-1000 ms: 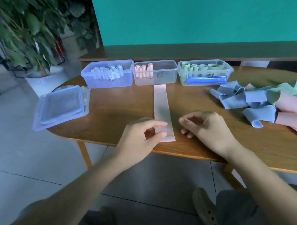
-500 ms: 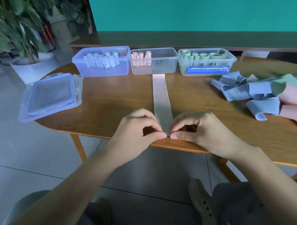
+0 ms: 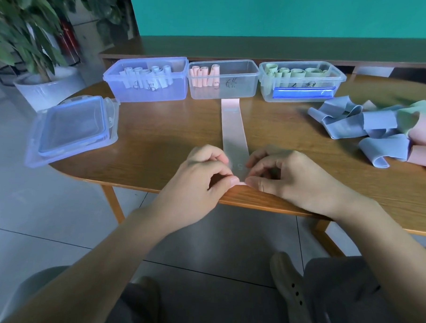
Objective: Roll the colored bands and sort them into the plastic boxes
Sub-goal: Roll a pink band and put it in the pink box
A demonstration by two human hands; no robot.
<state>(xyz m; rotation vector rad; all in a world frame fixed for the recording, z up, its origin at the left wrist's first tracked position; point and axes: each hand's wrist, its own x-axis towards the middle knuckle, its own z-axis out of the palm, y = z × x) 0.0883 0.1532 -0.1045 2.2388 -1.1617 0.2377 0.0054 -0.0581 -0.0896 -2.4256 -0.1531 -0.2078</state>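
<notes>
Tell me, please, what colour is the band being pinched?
Pale pink band, clearest in the head view.

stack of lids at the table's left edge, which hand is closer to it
Left. The left hand pinches the near end of the pink band, to the right of the stack of lids. The right hand pinches the same end from the band's far side.

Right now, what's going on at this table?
A person is starting to roll a pink band lying flat on the table. The left hand and right hand pinch its near end at the table edge. Behind stand three plastic boxes holding finished rolls; unrolled bands are heaped at the right.
</notes>
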